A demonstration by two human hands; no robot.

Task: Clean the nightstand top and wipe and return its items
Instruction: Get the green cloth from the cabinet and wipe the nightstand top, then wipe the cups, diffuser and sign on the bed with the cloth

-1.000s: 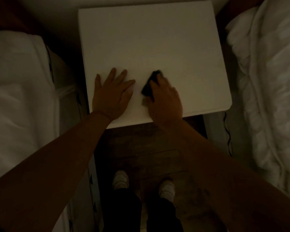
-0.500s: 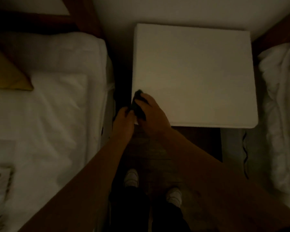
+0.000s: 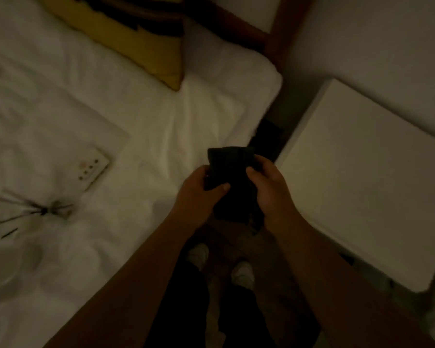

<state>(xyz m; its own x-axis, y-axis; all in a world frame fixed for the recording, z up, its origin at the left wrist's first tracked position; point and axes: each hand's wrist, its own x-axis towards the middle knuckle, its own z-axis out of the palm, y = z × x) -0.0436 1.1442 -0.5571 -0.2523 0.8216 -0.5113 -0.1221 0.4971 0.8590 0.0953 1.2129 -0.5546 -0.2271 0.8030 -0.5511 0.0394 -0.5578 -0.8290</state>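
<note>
The room is dim. A dark cloth (image 3: 230, 169) hangs between my two hands in the gap beside the bed. My left hand (image 3: 199, 194) pinches its left edge and my right hand (image 3: 269, 189) grips its right edge. The white nightstand top (image 3: 367, 177) lies bare to the right of my hands. On the white bed (image 3: 161, 136) to the left lie a white remote control (image 3: 92, 169) with small buttons and a bundle of thin dark sticks (image 3: 35, 212) on something pale.
A yellow and black pillow (image 3: 146, 38) lies at the head of the bed. A dark wooden headboard post (image 3: 279, 33) stands by the wall. My feet (image 3: 221, 264) in white socks stand on the floor between bed and nightstand.
The view has swung left from the nightstand toward the bed. My right hand lifted the cloth off the nightstand's front left corner, and now both hands hold it spread in the air.
</note>
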